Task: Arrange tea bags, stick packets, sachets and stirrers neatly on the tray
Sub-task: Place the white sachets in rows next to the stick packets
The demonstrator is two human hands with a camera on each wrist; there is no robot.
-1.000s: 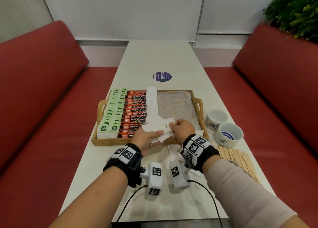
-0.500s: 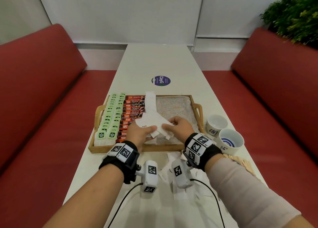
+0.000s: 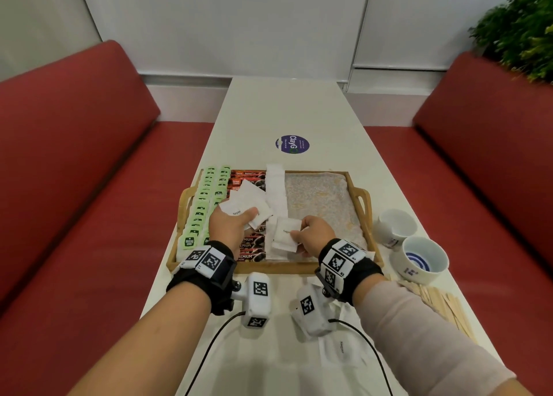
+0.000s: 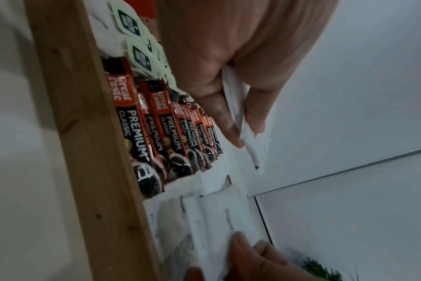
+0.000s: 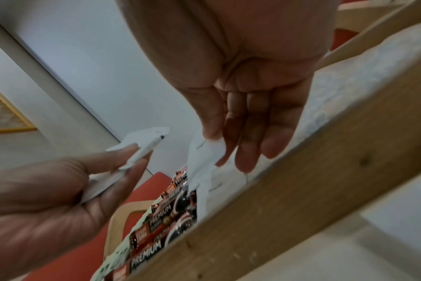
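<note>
A wooden tray (image 3: 269, 266) holds green-tagged tea bags (image 3: 200, 210) on the left, red and black stick packets (image 3: 253, 247) beside them, and a column of white sugar sachets (image 3: 276, 192) in the middle. My left hand (image 3: 232, 226) holds a small fan of white sachets (image 3: 245, 205) above the stick packets; the same stack (image 4: 236, 106) is pinched between thumb and fingers in the left wrist view. My right hand (image 3: 312, 235) pinches one sachet (image 3: 285, 234) over the near end of the sachet column, its fingers (image 5: 248, 144) on the paper.
Two white cups (image 3: 422, 259) stand right of the tray. Wooden stirrers (image 3: 440, 303) lie fanned at the table's right edge. Loose white sachets (image 3: 339, 350) lie on the table under my right wrist. Red benches flank the table; a purple sticker (image 3: 292, 144) lies beyond the tray.
My hands have parted: the right drew one sachet off the stack and lowered it to the near end of the column, while the left kept the others over the stick packets.
</note>
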